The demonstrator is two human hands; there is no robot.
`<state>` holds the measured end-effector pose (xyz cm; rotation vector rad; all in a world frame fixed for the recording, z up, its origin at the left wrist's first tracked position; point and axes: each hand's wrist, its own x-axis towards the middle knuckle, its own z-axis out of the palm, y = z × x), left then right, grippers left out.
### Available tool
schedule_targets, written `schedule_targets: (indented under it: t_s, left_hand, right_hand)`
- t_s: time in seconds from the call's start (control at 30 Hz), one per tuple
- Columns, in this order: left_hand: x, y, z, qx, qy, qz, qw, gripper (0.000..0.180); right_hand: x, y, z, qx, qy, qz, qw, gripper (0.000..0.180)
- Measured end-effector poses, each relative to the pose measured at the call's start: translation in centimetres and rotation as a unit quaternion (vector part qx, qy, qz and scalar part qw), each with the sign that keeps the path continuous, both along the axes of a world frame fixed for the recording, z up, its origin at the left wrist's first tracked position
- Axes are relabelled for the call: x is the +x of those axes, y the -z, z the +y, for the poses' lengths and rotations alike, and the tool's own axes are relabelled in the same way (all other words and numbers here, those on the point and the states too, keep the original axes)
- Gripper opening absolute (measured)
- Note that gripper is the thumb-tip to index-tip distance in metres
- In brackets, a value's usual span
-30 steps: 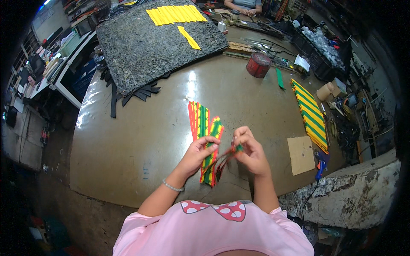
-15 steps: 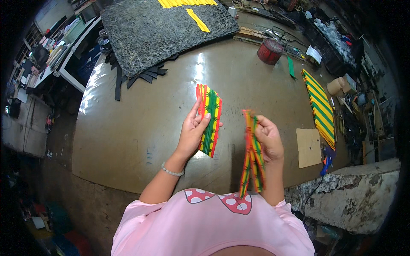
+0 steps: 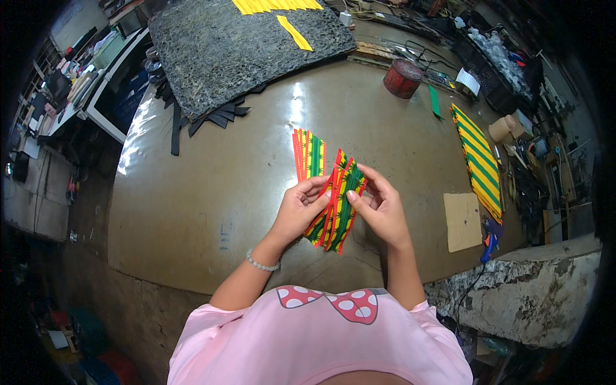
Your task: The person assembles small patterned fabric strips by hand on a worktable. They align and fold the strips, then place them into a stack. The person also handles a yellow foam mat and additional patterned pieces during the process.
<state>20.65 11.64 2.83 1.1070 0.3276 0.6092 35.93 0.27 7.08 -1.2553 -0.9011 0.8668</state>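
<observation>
My left hand [image 3: 300,208], with a pale beaded bracelet at the wrist, is closed on patterned strips in red, yellow and green with dark leaf shapes. My right hand [image 3: 385,208] pinches the right side of the same loosely fanned strips [image 3: 337,208], thumb on top. Both hands are close together over the near middle of the table. Beyond my left fingers a second bunch of matching strips [image 3: 310,154] sticks out; its lower end is hidden, and I cannot tell whether it is held or lies on the table.
A dark rough slab [image 3: 250,58] with yellow strips [image 3: 295,33] lies on the table [image 3: 173,212] at the far left, black strips [image 3: 221,115] under its edge. To the right are a red tin [image 3: 403,78], striped green-yellow strips [image 3: 477,160], a cardboard piece [image 3: 462,221] and a blue glue gun [image 3: 491,240].
My right hand has moved left with its dangling strips, bringing them against my left hand. The strips now spread between both hands, and the left hand's bunch shows beyond its fingers.
</observation>
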Motion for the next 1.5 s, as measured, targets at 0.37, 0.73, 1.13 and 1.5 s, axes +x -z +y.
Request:
schedule_targets:
  t_s: [0.37, 0.73, 1.13, 1.5]
  left_hand:
    - [0.0, 0.1, -0.4, -0.020, -0.018, 0.012, 1.000, 0.035]
    - [0.4, -0.9, -1.3, -0.106, -0.006, -0.018, 0.994, 0.045]
    - [-0.4, 0.0, 0.2, -0.275, 0.189, -0.038, 0.942, 0.036]
    - [-0.6, 0.5, 2.8, -0.316, -0.022, -0.085, 0.945, 0.041]
  right_hand:
    - [-1.1, -1.2, -0.3, 0.030, 0.086, -0.231, 0.969, 0.038]
    - [-1.2, -1.8, -0.8, 0.050, 0.078, -0.260, 0.961, 0.027]
    - [-0.9, -3.9, -2.5, 0.059, -0.081, -0.436, 0.894, 0.030]
    - [0.2, -7.5, -8.1, 0.316, -0.266, 0.011, 0.911, 0.028]
